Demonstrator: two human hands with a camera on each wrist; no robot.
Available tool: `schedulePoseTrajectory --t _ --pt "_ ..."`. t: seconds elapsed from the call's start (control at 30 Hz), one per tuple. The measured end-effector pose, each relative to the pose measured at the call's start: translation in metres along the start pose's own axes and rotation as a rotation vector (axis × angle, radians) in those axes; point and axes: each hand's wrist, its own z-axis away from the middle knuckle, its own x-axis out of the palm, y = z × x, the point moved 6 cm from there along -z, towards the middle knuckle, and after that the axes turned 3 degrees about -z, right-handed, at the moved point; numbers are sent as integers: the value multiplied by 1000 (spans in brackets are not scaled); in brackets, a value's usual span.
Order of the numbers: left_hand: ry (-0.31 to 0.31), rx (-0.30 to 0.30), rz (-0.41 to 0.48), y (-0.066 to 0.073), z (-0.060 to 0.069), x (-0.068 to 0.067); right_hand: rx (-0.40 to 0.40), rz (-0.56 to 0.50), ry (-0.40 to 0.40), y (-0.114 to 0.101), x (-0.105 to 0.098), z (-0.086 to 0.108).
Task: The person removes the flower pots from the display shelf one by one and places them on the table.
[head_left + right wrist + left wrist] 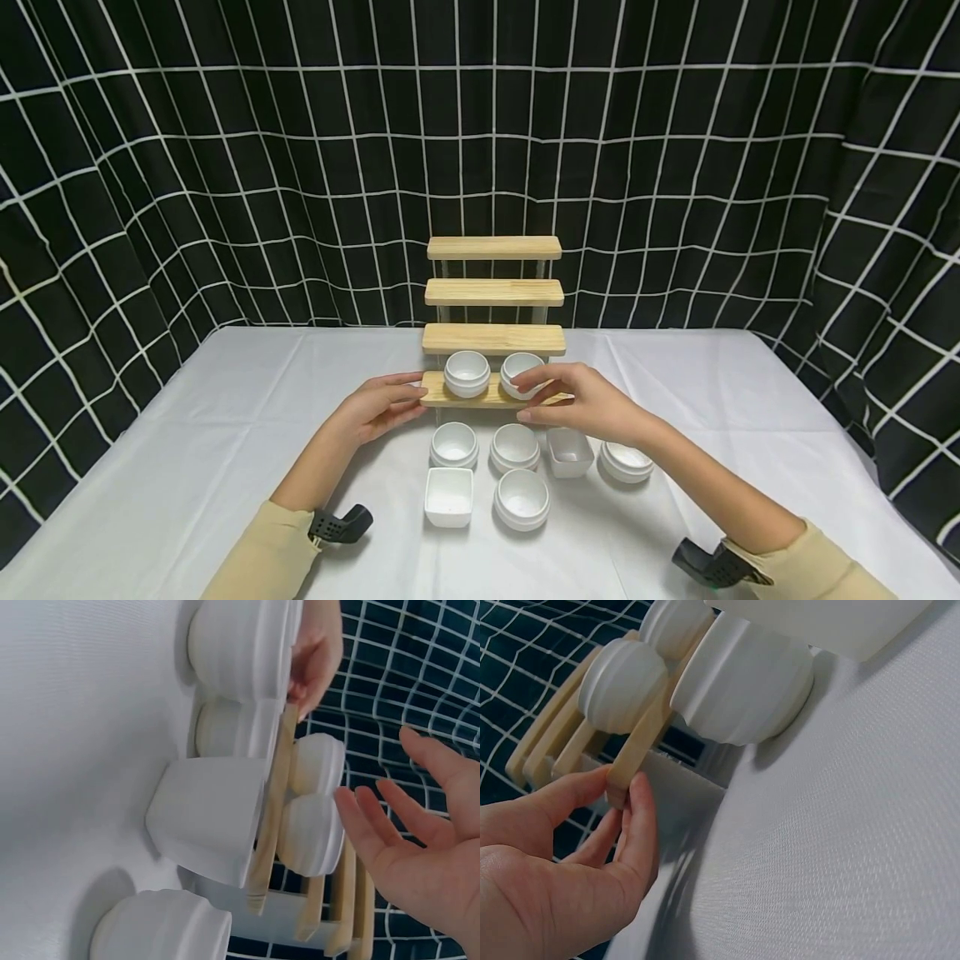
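My left hand point(378, 407) pinches the left end of the lowest wooden shelf point(634, 754) between thumb and fingers. On that shelf stand two white round bowls, a left one point(467, 385) and a right one point(309, 840). My right hand point(585, 406) is beside the right bowl, its fingers spread and loosely bent with nothing held. In the right wrist view the fingertips point(346, 801) come very close to the bowl's rim; whether they touch it I cannot tell.
Three more wooden shelves point(493, 337) rise behind, stepped. In front on the white cloth point(360, 550) stand several round bowls point(522, 508) and two square bowls, one at the front left point(449, 512) and one at the right point(570, 464). A black gridded curtain point(480, 117) hangs behind.
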Motion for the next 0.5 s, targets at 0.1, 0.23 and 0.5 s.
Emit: schedulePoseTrajectory --t 0.1,0.23,0.5 --pt "-8 1 -1 1 0 1 14 6 13 -1 -2 -3" --pt "-24 7 1 1 1 1 23 28 22 -4 -5 -7" --pt "-28 11 11 2 2 1 49 35 39 -7 -8 -17"
